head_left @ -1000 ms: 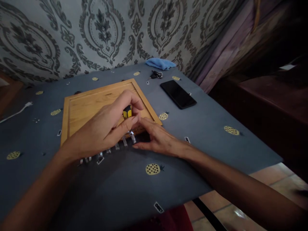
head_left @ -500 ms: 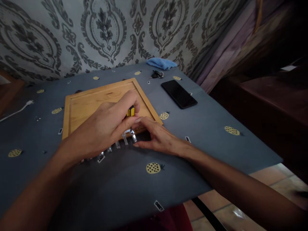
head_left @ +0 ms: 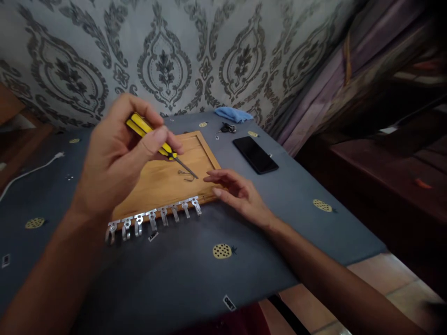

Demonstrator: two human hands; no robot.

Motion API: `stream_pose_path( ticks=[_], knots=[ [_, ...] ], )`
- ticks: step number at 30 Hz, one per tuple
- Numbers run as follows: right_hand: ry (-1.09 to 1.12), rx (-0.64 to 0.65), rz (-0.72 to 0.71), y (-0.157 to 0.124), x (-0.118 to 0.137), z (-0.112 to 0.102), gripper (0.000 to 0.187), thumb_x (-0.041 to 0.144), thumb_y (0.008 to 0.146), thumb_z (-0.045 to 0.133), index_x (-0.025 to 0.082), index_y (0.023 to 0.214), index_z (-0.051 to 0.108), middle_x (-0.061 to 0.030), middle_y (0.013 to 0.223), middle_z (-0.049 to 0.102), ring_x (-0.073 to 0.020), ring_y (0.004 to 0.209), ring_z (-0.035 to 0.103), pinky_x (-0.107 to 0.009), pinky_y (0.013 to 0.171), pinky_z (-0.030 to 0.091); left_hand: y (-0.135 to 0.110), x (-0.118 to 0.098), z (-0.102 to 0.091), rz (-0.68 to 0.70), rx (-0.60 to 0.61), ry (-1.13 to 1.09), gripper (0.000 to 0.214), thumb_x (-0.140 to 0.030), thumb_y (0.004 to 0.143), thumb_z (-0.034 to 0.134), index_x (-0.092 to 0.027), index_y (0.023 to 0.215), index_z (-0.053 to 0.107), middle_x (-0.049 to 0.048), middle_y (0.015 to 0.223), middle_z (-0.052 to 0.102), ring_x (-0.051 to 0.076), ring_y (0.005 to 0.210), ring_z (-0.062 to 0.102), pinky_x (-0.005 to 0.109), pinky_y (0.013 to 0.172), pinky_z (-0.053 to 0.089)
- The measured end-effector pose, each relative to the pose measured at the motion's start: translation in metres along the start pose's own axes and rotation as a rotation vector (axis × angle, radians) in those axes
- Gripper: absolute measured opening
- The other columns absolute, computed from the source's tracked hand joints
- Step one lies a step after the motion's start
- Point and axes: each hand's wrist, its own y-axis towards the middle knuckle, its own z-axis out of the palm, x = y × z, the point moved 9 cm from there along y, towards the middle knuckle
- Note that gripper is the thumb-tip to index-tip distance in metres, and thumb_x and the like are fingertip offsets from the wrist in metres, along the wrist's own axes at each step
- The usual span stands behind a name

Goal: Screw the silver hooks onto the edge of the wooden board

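My left hand point(head_left: 122, 153) grips a yellow and black screwdriver point(head_left: 167, 150), raised above a framed wooden board point(head_left: 167, 179). The screwdriver's tip slants down to the right over the board. At the board's near right corner, my right hand point(head_left: 240, 193) has its fingers and thumb apart, with nothing between them. A metal hook rail point(head_left: 164, 213) with several hooks runs along the board's near edge, hooks hanging toward me. Small metal pieces, perhaps screws or hooks point(head_left: 188, 178), lie on the board near the screwdriver tip. The board's left part is hidden by my left hand.
A black phone point(head_left: 255, 154) lies right of the board, with keys point(head_left: 227, 127) and a blue cloth point(head_left: 233, 114) behind it. A white cable point(head_left: 33, 173) lies on the left of the pineapple-print tablecloth point(head_left: 272, 251). The table's edge drops off at front right.
My left hand has lifted the screwdriver up and left, away from the rail. My right hand has let go of the rail's right end and moved slightly right, its fingers opening.
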Motion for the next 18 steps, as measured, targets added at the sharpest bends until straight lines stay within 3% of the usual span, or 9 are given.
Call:
stream_pose_path(
  ticks=[2, 4, 6, 8, 11, 18],
  knots=[
    [-0.028, -0.088, 0.019, 0.002, -0.002, -0.01, 0.034, 0.047, 0.092, 0.068, 0.022, 0.115, 0.068, -0.0098, 0.117, 0.076, -0.0229, 0.111, 0.071, -0.042, 0.099, 0.056, 0.0, 0.0, -0.014, -0.014, 0.009, 0.107, 0.017, -0.034, 0.093, 0.068, -0.022, 0.096, 0.056, 0.0025, 0.083, 0.073, 0.019, 0.078, 0.071, 0.029, 0.065, 0.054],
    [-0.14, -0.146, 0.012, 0.004, -0.001, -0.015, 0.028, 0.044, 0.092, 0.066, 0.02, 0.106, 0.071, -0.0093, 0.108, 0.077, -0.0223, 0.099, 0.073, -0.04, 0.091, 0.058, -0.002, 0.007, -0.019, -0.048, 0.112, 0.318, 0.017, -0.035, 0.091, 0.067, -0.022, 0.096, 0.06, 0.0023, 0.078, 0.073, 0.018, 0.067, 0.066, 0.027, 0.056, 0.046],
    [-0.269, -0.146, -0.017, 0.007, 0.003, -0.011, 0.023, 0.038, 0.093, 0.063, 0.02, 0.102, 0.073, -0.0086, 0.103, 0.077, -0.0216, 0.091, 0.072, -0.039, 0.085, 0.059, -0.005, 0.016, -0.022, -0.075, 0.213, 0.509, 0.013, -0.032, 0.089, 0.066, -0.022, 0.095, 0.062, 0.0005, 0.071, 0.071, 0.016, 0.055, 0.056, 0.027, 0.048, 0.036],
    [-0.369, -0.114, -0.056, 0.009, 0.008, -0.002, 0.021, 0.033, 0.094, 0.059, 0.02, 0.102, 0.074, -0.008, 0.101, 0.077, -0.0217, 0.09, 0.072, -0.039, 0.084, 0.058, -0.006, 0.018, -0.026, -0.067, 0.237, 0.595, 0.007, -0.026, 0.087, 0.066, -0.022, 0.091, 0.063, -0.0028, 0.059, 0.063, 0.014, 0.046, 0.047, 0.028, 0.046, 0.028],
    [-0.452, -0.082, -0.105, 0.012, 0.016, 0.009, 0.02, 0.031, 0.095, 0.058, 0.022, 0.103, 0.074, -0.0078, 0.103, 0.077, -0.0229, 0.095, 0.071, -0.041, 0.088, 0.057, -0.006, 0.015, -0.029, -0.03, 0.212, 0.637, 0.006, -0.021, 0.086, 0.066, -0.021, 0.09, 0.062, -0.0057, 0.051, 0.053, 0.013, 0.045, 0.04, 0.027, 0.047, 0.025],
    [-0.57, -0.016, -0.103, 0.016, 0.017, 0.017, 0.02, 0.026, 0.095, 0.057, 0.023, 0.107, 0.072, -0.0073, 0.108, 0.077, -0.0236, 0.103, 0.071, -0.042, 0.092, 0.055, -0.011, 0.033, -0.027, -0.08, 0.178, 0.517, 0.007, -0.026, 0.087, 0.067, -0.022, 0.087, 0.061, -0.0042, 0.055, 0.056, 0.014, 0.046, 0.037, 0.03, 0.05, 0.022]
  ],
)
